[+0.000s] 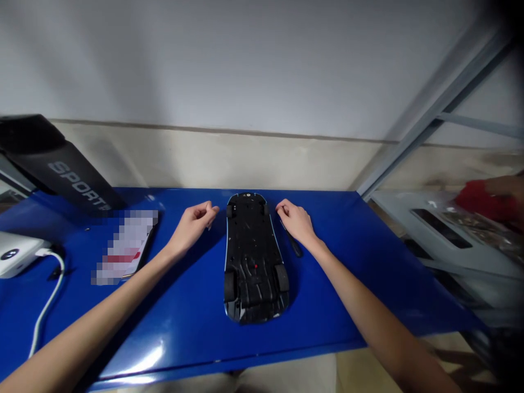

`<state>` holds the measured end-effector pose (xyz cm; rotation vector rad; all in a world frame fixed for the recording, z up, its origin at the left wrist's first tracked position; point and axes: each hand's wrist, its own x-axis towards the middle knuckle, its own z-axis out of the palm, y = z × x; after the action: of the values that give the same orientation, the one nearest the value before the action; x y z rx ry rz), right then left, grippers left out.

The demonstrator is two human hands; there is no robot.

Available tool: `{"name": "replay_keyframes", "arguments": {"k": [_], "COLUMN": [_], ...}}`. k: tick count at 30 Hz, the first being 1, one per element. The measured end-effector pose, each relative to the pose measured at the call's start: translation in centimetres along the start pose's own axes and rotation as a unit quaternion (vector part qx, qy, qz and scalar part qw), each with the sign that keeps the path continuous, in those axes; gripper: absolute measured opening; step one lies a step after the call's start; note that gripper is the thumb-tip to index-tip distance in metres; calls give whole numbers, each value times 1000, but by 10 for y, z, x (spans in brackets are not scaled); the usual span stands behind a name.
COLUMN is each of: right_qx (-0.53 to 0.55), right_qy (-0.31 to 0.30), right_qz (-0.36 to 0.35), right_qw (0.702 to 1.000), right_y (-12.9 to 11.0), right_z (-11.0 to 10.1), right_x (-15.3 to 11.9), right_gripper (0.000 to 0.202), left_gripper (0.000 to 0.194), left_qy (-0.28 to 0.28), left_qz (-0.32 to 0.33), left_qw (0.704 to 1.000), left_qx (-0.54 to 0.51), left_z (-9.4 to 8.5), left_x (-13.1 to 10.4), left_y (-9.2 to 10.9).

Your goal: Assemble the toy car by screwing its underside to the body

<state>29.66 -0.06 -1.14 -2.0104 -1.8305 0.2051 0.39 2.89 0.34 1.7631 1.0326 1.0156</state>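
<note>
A toy car (251, 245) lies upside down on the blue table (188, 327), its black underside and wheels facing up. To its left, my left hand (199, 219) is closed in a loose fist, apart from the car, and I see nothing in it. On the other side, my right hand (295, 219) rests with curled fingers close to the car's front right edge. A slim tool with a black handle (295, 245), perhaps a screwdriver, lies beside and partly behind that hand; its far end is hidden.
On the left are a phone with a blurred screen (126, 245), a white box-like device (20, 254) with a white cable (49, 308), and a dark case marked SPORT (77, 174). A metal rack (429, 120) stands at the right, with a red item (487, 199) behind it.
</note>
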Motion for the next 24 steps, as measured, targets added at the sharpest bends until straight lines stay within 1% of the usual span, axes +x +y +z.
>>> {"name": "replay_keyframes", "arguments": {"k": [3,7,8,10,12,15,18,19,21,22,24], "right_qx": [-14,-45,-54,-74,-88,-113,-116,-112,-100,-95,-86], "right_qy": [-26,-62,-79,-144,-184,-192,-187,-185,-183,-183,-190], "right_qz": [-13,-13,-18,-32,-32,-26,-30,-34,-44,-46,-44], "right_qw": [999,997,995,986,978,974,975,976,977,977,977], "right_y": [-2,-4,-4,-4,-5,-7,-8,-8,-6,-5,-4], "right_z": [-8,-24,-29,-37,-41,-42,-41,-41,-41,-41,-42], "right_x": [-3,-12,-15,-20,-25,-28,-28,-28,-28,-27,-26], "right_gripper": [19,27,31,38,38,31,29,29,30,30,30], "left_gripper": [33,21,19,15,12,16,22,23,25,26,28], "left_qy": [0,-12,-13,-21,-37,-54,-58,-57,-37,-17,37], "left_qz": [-20,-33,-34,-31,-24,-11,-1,3,17,28,49], "left_qw": [1000,999,999,999,998,997,995,993,983,973,935], "left_qx": [6,5,12,30,44,57,85,105,179,230,348], "left_z": [0,2,2,3,3,3,3,3,4,4,2], "left_x": [-4,-9,-9,-10,-10,-11,-11,-12,-14,-16,-22], "left_y": [-7,-6,-6,-4,-3,-3,-1,1,6,8,11]}}
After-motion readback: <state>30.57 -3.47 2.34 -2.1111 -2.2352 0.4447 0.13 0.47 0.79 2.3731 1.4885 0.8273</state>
